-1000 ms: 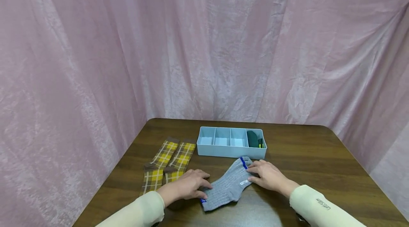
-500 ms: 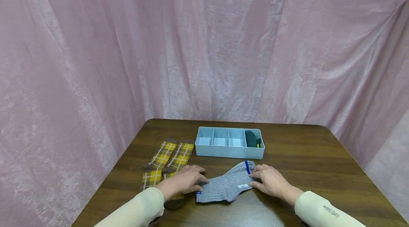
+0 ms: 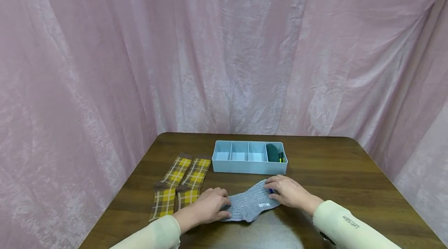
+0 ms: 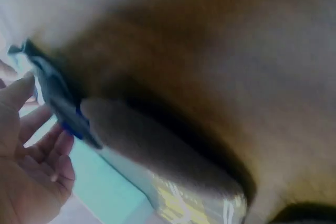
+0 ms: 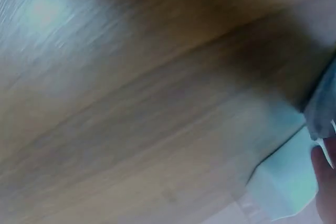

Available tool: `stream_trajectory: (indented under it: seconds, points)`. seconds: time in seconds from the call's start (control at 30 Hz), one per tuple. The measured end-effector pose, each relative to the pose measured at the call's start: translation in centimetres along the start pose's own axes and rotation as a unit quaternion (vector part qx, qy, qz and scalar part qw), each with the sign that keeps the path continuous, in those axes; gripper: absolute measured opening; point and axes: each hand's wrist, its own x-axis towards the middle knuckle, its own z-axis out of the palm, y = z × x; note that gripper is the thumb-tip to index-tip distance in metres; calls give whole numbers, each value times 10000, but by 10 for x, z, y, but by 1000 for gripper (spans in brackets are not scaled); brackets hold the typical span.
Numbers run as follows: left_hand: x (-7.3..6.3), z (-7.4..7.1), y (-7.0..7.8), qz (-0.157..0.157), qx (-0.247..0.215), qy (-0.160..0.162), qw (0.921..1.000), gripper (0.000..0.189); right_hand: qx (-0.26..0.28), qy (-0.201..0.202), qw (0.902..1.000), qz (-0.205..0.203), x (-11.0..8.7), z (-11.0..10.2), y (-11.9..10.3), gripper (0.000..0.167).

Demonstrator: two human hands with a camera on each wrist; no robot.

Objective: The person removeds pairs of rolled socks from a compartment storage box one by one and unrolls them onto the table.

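Note:
In the head view a grey ribbed sock (image 3: 249, 201) with white "COTTON" lettering lies on the table between my hands. My left hand (image 3: 209, 205) pinches its toe end with bent fingers, covering the blue mark there. My right hand (image 3: 287, 190) holds the cuff, its thumb and fingers at the blue stripe, which is mostly hidden. In the left wrist view the edge of the grey sock (image 4: 59, 98) stands against the fingertips. Only a bit of the grey sock (image 5: 321, 106) and a fingertip show in the right wrist view.
Two yellow-and-brown plaid socks (image 3: 172, 179) lie side by side at the left, partly behind the left hand. A light blue divided box (image 3: 249, 167) stands beyond the grey sock. A dark green folded item (image 3: 272, 153) sits in its rightmost compartment.
The grey sock has turned flatter across the table, its cuff nearer. Both hands have moved with it and now cover more of its ends. The plaid socks and box stay put.

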Motion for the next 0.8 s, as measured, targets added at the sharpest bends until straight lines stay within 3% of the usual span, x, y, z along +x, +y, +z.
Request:
stream_trajectory:
  seconds: [0.13,0.4,0.67,0.8]
  points:
    - [2,4,3,-94,399,-207,9989,36,257,-534,9977,321,-6,2,7,35]
    - [10,1,-8,-128,926,-213,9954,32,390,-562,9952,698,-23,6,1,41]
    - [18,3,-25,-44,1431,-154,9896,33,102,-252,9986,448,-34,6,-15,45]
    - [24,1,-31,-79,1431,-178,9895,32,120,-313,9986,409,-36,5,-25,45]
